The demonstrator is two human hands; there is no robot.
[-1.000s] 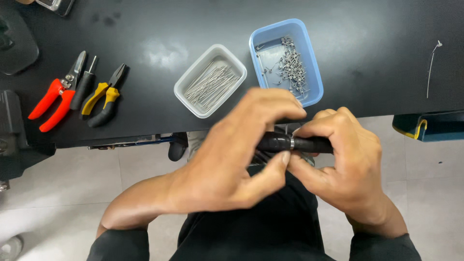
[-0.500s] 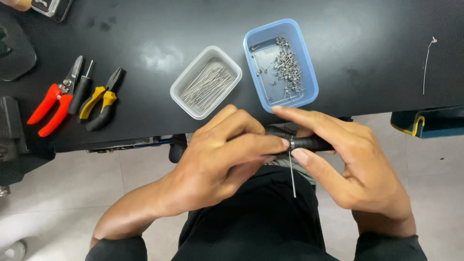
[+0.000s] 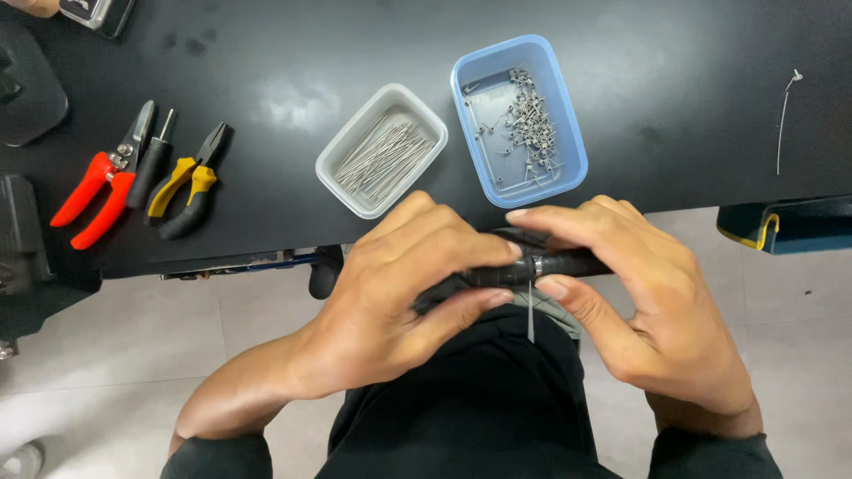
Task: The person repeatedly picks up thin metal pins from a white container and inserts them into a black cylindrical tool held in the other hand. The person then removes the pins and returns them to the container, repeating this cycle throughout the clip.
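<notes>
Broadly, the black matte worktable (image 3: pixel 674 115) fills the upper half of the frame; pale floor shows below its edge. The left hand (image 3: pixel 390 302) and the right hand (image 3: pixel 648 310) meet at centre frame, just below the table edge, over a dark-clothed lap.

Both hands close on one thing: a black rod-shaped tool (image 3: pixel 568 264), long axis running left to right across the frame. Left fingers wrap its left part; right thumb and forefinger pinch it right of centre. Neither hand is nearer; both are in contact.

A thin straight metal wire (image 3: pixel 531 312) hangs down from the rod at the point where the fingertips meet, at right angles to the rod, pointing toward the bottom of the frame.

Above the hands: a blue rectangular plastic tray (image 3: pixel 568 133) of small coiled wire pieces, and just left of it a white rectangular plastic tray (image 3: pixel 342 151) of straight wire lengths.

Upper left: red-handled cutters (image 3: pixel 93 191), a black-handled screwdriver (image 3: pixel 146 168), and yellow-and-black pliers (image 3: pixel 186 186), lying side by side. Upper right: one loose bent wire (image 3: pixel 783 115).
</notes>
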